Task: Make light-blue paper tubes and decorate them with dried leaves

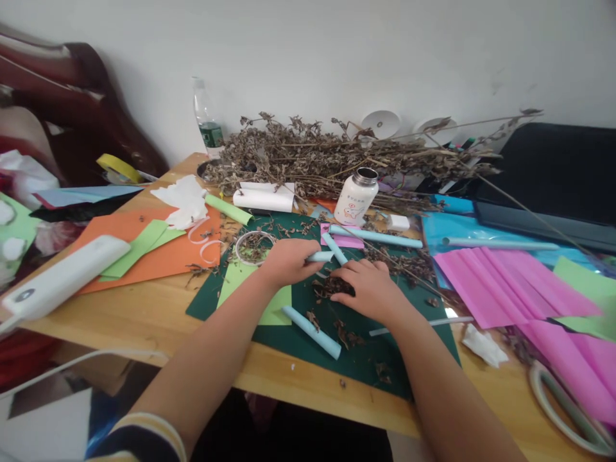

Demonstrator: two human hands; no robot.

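Observation:
My left hand [291, 262] is closed around a light blue paper tube [319, 256], whose end sticks out to the right. My right hand [368, 287] curls over a small heap of crumbled dried leaves [332, 287], with thumb and fingers around some of them. Just beyond it, another blue tube [335, 249] leans against a longer blue tube [375, 237]. Nearer to me, a blue tube [312, 332] lies on the green cutting mat [274, 346]. A roll of clear tape [255, 248] and a light green sheet [269, 308] are beside my left hand.
Dried plant stalks [298, 151] stretch along the wall. A white open bottle [357, 196] stands before them, a plastic bottle [206, 122] at back left. Pink paper [510, 282] and scissors [568, 410] lie right; orange paper [158, 256] and a white glue gun or similar device [67, 276] left.

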